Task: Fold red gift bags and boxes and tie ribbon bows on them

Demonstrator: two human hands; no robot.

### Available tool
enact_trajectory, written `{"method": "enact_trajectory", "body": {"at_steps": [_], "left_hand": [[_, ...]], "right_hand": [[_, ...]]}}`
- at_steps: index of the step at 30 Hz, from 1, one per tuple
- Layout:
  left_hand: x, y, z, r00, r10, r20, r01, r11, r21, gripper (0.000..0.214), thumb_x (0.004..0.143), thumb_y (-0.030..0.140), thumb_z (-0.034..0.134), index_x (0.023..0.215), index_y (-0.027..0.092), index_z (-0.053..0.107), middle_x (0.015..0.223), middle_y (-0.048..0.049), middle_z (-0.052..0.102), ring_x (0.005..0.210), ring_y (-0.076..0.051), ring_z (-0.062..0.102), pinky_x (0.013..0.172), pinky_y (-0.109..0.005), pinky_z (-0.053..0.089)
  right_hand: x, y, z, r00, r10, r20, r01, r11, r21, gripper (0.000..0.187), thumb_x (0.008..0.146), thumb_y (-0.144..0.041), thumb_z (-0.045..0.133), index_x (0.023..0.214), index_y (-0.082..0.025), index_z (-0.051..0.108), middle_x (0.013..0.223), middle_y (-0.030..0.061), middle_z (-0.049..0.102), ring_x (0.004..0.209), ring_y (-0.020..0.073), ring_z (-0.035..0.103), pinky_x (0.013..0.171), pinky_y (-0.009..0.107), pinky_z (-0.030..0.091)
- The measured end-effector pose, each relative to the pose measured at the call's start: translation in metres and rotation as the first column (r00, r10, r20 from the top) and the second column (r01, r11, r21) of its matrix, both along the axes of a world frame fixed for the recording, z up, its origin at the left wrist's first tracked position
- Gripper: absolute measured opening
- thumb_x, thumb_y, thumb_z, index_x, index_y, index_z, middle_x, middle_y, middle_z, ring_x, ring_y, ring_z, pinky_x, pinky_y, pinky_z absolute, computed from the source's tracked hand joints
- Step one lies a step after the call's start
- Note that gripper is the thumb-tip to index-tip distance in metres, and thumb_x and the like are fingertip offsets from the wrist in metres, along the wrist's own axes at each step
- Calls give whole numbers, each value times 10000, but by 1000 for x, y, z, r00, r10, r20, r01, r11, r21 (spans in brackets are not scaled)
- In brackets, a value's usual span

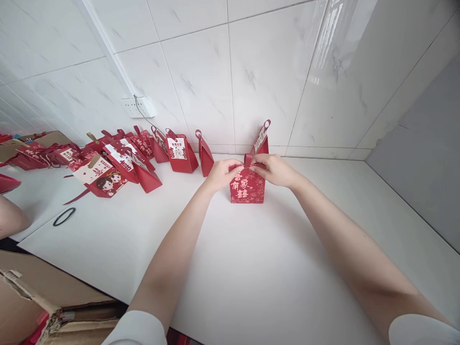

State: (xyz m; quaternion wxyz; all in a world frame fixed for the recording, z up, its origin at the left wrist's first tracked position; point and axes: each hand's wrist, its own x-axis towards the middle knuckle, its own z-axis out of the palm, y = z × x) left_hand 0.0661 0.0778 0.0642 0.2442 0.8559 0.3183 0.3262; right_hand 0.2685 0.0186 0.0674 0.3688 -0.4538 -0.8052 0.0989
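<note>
A red gift box [247,187] with pale pink lettering and a ribbon loop [247,159] on top stands upright on the white table. My left hand [225,173] pinches its top edge at the left corner, and my right hand [272,169] grips the same edge on the right. The fingers of both hands are closed on the box, either side of the loop. Directly behind it, a similar red box [262,140] leans toward the wall, its lower part hidden by my right hand and the front box.
Several red gift boxes [181,154] line the wall to the left, others clustered [143,175] beyond. A black elastic loop [64,217] lies on the table. An open cardboard carton [72,292] sits lower left. Another person's arm [12,218] shows at the left edge. A socket [138,107] with cable is on the wall.
</note>
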Motion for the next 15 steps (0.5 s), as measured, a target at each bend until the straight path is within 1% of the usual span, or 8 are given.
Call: {"method": "enact_trajectory", "body": {"at_steps": [5, 11, 15], "left_hand": [[-2, -4, 3, 1000, 13, -28, -12, 999, 43, 259, 845, 360, 543, 939, 181, 706, 810, -13, 713, 637, -120, 579, 606, -225, 420], [1, -6, 3, 999, 41, -35, -36, 990, 134, 206, 824, 296, 543, 904, 186, 697, 868, 0, 713, 700, -125, 599, 647, -225, 427], [0, -6, 2, 998, 50, -47, -43, 991, 128, 201, 818, 287, 537, 892, 184, 693, 829, 4, 705, 668, -125, 591, 631, -231, 430]], "right_hand": [[1, -1, 0, 1000, -19, 11, 19, 1000, -9, 97, 834, -219, 486, 789, -196, 568, 722, -1, 601, 605, 129, 488, 592, 256, 334], [-1, 1, -2, 999, -39, 26, 39, 999, 27, 62, 777, -201, 514, 767, -192, 574, 691, -9, 577, 591, 126, 474, 583, 253, 335], [-2, 2, -4, 998, -61, 19, 60, 997, 50, 30, 757, -201, 531, 737, -196, 552, 682, -15, 551, 596, 125, 460, 581, 250, 341]]}}
